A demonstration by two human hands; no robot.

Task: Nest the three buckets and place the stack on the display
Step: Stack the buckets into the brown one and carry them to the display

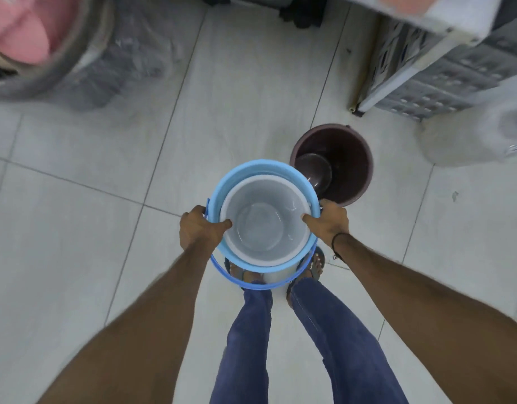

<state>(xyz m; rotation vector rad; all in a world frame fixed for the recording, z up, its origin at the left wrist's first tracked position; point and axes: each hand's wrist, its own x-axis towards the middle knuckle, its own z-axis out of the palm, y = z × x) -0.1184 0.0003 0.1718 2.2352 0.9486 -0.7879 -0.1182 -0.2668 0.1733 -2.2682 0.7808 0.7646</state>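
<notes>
- Holding the two nested buckets at the rim, one hand on each side: the left hand (199, 228) is clamped on the left edge with the thumb hooked over into the white bucket (264, 220), and the right hand (328, 221) does the same on the right edge.
- That white bucket sits inside the blue bucket (251, 170), and the pair is up in the air over the person's feet, not resting on the tiled floor (105, 170).
- The third one, a dark maroon bucket (339, 158), stands upright on the floor just beyond the pair, near the right hand. It has something round and dark inside, maybe a mug or small bowl; too blurry to be sure.
- Handling-wise these look like thin empty plastic, so light and a bit flexy. Squeeze the rim too hard and it probably ovals out, which could jam the nesting.
- Smooth plastic looks slippery, so the thumbs-over-the-rim pinch seems the smart grip, since it also stops the inner one sliding.
- The blue handle (222, 275) hangs loose below the rim on the near side; fine for one-handed carrying later, I'd guess, but it would swing.
- For the maroon one I'd grab the rim too.
</notes>
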